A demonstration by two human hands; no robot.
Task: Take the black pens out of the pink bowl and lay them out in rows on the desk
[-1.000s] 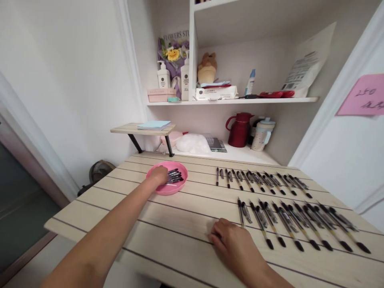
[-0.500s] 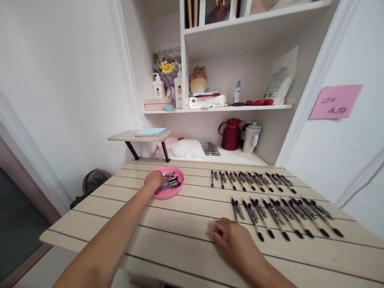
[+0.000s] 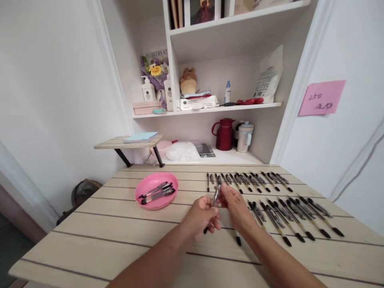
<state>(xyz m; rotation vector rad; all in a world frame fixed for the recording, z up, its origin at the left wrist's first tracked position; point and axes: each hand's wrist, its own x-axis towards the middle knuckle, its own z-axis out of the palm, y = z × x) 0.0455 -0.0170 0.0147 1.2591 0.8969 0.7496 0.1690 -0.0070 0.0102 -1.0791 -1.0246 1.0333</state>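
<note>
A clear-barrelled pen (image 3: 216, 195) with dark ends is held at a slant over the middle of the table. My left hand (image 3: 201, 216) has its fingers closed round the pen's lower part. The fingers of my right hand (image 3: 235, 204) pinch it near its upper end, where the cap appears to be; they partly hide it. To the left, a pink bowl (image 3: 140, 185) holds several more capped pens (image 3: 159, 193). One pen lies partly under my right hand, its black end (image 3: 239, 241) showing below the wrist.
Pens with caps beside them lie in two slanting rows, a far row (image 3: 249, 182) and a near row (image 3: 294, 218). A small riser (image 3: 114, 143) stands at the table's back left. Behind are white shelves with a red jug (image 3: 225, 135) and a pale cup (image 3: 245, 138).
My left hand has come out of the pink bowl with a pen and moved right. My right hand has risen from the table and met it at the pen. The view has shifted slightly.
</note>
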